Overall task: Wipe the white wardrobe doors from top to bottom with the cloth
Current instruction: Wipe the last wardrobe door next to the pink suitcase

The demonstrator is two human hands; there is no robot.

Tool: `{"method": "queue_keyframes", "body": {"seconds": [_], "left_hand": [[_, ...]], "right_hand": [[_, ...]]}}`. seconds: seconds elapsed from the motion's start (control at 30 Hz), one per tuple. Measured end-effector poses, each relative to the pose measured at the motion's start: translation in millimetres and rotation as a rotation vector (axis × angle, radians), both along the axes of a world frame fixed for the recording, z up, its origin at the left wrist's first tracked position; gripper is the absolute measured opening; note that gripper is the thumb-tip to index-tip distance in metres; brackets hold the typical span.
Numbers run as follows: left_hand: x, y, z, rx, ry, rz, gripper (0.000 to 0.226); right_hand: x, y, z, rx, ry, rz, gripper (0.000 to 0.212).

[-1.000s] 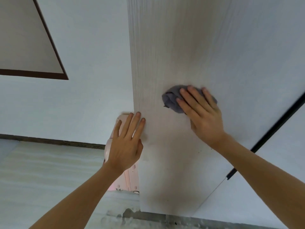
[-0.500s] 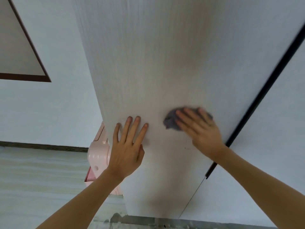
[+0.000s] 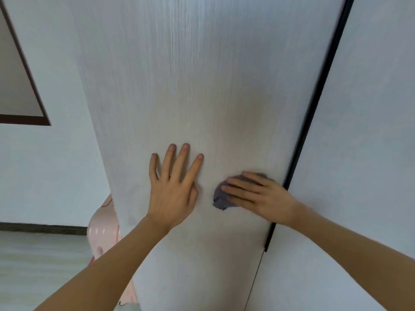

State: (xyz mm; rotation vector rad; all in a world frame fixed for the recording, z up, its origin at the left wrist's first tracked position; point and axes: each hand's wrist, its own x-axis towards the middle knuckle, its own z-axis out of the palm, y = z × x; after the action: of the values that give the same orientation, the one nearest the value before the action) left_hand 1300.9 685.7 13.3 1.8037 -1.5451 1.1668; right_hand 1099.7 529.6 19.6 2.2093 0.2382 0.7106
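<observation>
Head view is filled by a white wardrobe door (image 3: 202, 86) with a faint vertical grain, seen from close up and at an upward slant. A gray cloth (image 3: 221, 199) is pressed flat against this door by the right hand (image 3: 262, 196), whose straight fingers are laid over the cloth and pointed to the left; no grip is closed around the cloth, which is only held under the extended fingers. The cloth is bunched, and part of it is hidden beneath the hand. It is placed low on the door, just beside the black vertical strip (image 3: 314, 108) by which this door is separated from a second white door (image 3: 359, 153) on the right.

The left hand (image 3: 173, 189) is spread flat on the same door, just left of the cloth and apart from it, with fingers straight, fanned and pointed upward; nothing is held by it. Both forearms are bare.

Behind the door's left edge a pale pink object (image 3: 103, 232) is partly hidden. A white wall (image 3: 56, 153), a dark-framed panel (image 3: 20, 93) at upper left and a light floor (image 3: 33, 265) are also seen.
</observation>
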Motion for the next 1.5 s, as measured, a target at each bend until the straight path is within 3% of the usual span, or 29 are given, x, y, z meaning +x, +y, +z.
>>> {"method": "queue_keyframes", "body": {"seconds": [0.17, 0.3, 0.37, 0.47, 0.57, 0.7, 0.8, 0.9, 0.97, 1.1, 1.13, 1.2, 1.27, 1.37, 1.43, 1.5], "left_hand": [[3, -11, 11, -0.076, -0.052, 0.012, 0.049], [6, -14, 11, -0.112, -0.082, 0.018, 0.048], [7, -17, 12, -0.131, -0.073, 0.022, 0.049], [4, -20, 3, -0.154, -0.041, 0.02, 0.051], [2, -23, -2, -0.17, -0.037, 0.017, 0.052], [3, -30, 0, -0.191, -0.038, 0.017, 0.055], [7, -31, -5, -0.193, -0.073, 0.032, 0.057], [8, -33, -10, -0.183, -0.091, 0.037, 0.06], [9, -31, -15, -0.164, -0.091, 0.032, 0.06], [25, -6, 0, -0.049, -0.258, 0.005, 0.054], [32, 3, 6, -0.025, -0.324, 0.024, 0.052], [46, 23, 16, -0.007, -0.38, 0.073, 0.05], [57, 42, 20, 0.015, -0.292, 0.115, 0.062], [78, 61, 12, 0.021, -0.091, 0.167, 0.084], [89, 70, 4, -0.024, 0.039, 0.178, 0.076], [100, 74, -3, -0.12, 0.254, 0.148, 0.06]], "right_hand": [[-3, -11, 117, -0.131, -0.568, -0.123, 0.033], [6, -5, 103, 0.005, -0.792, -0.156, 0.034], [4, -5, 53, 0.034, -0.776, -0.135, 0.031], [-14, -1, -67, -0.004, -0.555, -0.129, 0.032], [-32, 6, -133, -0.059, -0.377, -0.13, 0.051], [-20, -1, -61, -0.113, -0.522, -0.123, 0.033], [-6, 4, 14, 0.014, -0.717, -0.178, 0.044], [10, 9, 26, 0.143, -0.87, -0.208, 0.048], [24, 13, -6, 0.103, -0.823, -0.187, 0.049], [30, 21, -53, -0.237, -0.312, -0.125, 0.039], [30, 21, -42, -0.262, -0.316, -0.143, 0.039], [39, 22, -9, -0.177, -0.558, -0.218, 0.047], [58, 29, 26, 0.047, -0.844, -0.268, 0.053], [106, 50, 42, 0.307, -0.93, -0.185, 0.057], [137, 62, 18, 0.176, -0.749, -0.097, 0.052], [160, 76, -21, -0.036, -0.399, -0.019, 0.045]]}}
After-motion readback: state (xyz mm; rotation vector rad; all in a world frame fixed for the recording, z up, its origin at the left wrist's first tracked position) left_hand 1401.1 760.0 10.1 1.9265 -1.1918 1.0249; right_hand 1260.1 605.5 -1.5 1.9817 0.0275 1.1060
